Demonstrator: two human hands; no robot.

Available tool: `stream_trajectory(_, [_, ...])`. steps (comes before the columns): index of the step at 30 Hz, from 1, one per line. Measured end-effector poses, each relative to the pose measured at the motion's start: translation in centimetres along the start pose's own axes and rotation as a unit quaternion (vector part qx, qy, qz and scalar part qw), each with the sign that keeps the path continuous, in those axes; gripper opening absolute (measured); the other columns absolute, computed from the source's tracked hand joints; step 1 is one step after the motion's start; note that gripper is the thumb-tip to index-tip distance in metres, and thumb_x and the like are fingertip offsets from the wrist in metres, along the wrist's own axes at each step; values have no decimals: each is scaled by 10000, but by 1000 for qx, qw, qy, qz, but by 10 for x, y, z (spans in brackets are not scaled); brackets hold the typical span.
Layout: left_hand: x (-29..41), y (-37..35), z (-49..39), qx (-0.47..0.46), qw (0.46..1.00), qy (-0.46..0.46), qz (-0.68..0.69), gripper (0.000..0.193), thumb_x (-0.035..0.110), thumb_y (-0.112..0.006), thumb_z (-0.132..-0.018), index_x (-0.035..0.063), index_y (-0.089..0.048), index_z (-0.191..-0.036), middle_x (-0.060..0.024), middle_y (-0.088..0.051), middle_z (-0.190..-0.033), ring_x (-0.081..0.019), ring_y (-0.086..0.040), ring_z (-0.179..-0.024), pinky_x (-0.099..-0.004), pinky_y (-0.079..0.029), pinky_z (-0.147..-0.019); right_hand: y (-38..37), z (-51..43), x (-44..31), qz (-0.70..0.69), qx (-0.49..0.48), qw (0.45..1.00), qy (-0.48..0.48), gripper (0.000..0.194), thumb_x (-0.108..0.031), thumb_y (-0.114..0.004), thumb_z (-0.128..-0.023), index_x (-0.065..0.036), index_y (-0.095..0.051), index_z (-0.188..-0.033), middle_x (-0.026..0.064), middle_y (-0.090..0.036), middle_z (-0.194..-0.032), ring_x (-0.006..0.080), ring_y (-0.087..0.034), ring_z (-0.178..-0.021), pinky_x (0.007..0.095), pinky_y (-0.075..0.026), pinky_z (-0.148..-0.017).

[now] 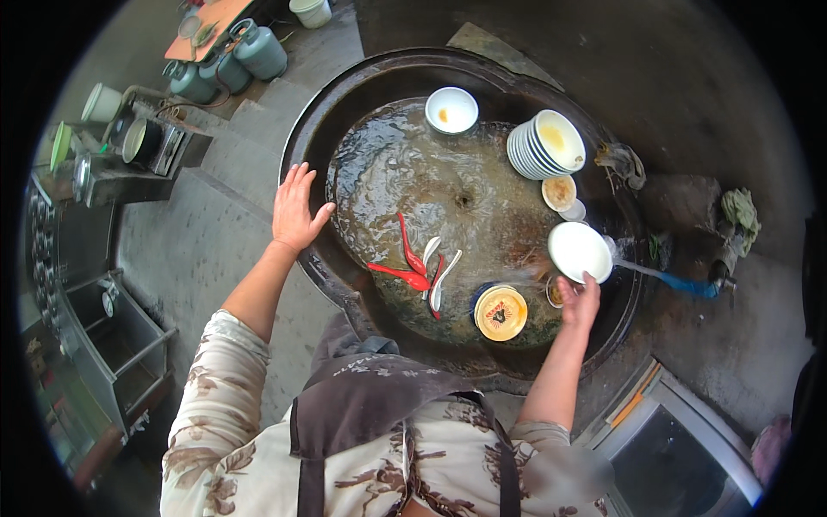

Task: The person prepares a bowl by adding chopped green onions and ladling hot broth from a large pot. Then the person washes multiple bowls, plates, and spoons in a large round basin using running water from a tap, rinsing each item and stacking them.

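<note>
My right hand (580, 302) holds a white bowl (579, 251) by its lower edge, beside the water stream from a blue hose (691, 284) on the tap. My left hand (297, 207) lies with fingers spread on the left rim of a large dark round basin (303, 139) and holds nothing. In the basin's shallow water lie red spoons (406, 276) and white spoons (446, 279). A yellow bowl (501, 313) with a printed design stands near the front. A stack of white bowls (546, 145) leans at the back right, and a single white bowl (451, 110) sits at the back.
Small dishes (559, 193) with residue lie below the stack. Rags (741, 210) hang by the tap (723, 274), and a grey cloth (621, 165) lies on the basin's right rim. Gas cylinders (260, 50) stand at the far left. A glazed frame (678, 446) is at the lower right.
</note>
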State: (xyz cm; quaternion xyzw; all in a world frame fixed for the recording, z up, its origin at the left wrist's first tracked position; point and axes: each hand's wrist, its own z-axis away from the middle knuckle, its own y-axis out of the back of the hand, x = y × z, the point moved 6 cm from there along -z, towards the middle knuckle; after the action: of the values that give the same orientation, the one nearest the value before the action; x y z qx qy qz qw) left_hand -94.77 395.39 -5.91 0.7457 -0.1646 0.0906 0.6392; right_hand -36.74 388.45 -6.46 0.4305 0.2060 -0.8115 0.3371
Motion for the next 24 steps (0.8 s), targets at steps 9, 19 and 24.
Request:
stream_trajectory(9, [-1,-8,1,-9,999,1,-39,648,412,-603,-822,18,-439,-1310,-162,-386,-1422,-327,-303,-1349,-426,-255,-1088,94,-101,1,-345,71,932,-90,422,1,-426,-831,184,-357,-1205,342,-441,-1221,490,-518,-1100,473,-552,-880])
stream_trajectory(19, [-3,-13,2,-7,998,-15,-61,613,414,-576,-855,21,-438,-1304,-157,-402,-1407,-327,-306,-1347,-426,-251,-1098,92,-101,-2,-325,49,943,-57,435,50,-436,-783,113,-411,-1213,314,-520,-1148,508,-576,-975,483,-578,-802])
stream_trajectory(24, [-5,-15,1,-10,998,-13,-64,617,417,-578,-852,21,-434,-1304,-163,-400,-1407,-332,-306,-1346,-432,-258,-1091,87,-92,-11,-316,58,947,-29,450,46,-432,-781,118,-394,-1224,311,-518,-1159,502,-567,-1004,481,-577,-802])
